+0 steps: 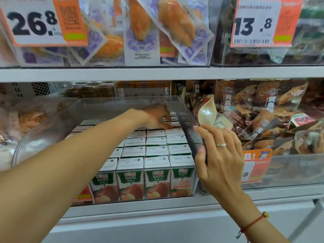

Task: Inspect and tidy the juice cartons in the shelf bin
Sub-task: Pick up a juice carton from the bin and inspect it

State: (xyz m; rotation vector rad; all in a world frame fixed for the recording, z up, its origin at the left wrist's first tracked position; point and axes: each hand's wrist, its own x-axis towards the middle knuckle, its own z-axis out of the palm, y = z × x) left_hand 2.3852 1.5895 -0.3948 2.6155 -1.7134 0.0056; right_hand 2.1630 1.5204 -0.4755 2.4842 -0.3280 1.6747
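The juice cartons (156, 151) stand upright in neat rows inside the clear shelf bin (191, 113), so the near rows look done. The left hand (157, 116) reaches to the far right rows, fingers curled down onto carton tops there. The right hand (219, 155), fingers spread, steadies the bin's right wall. Far rows seem left to check.
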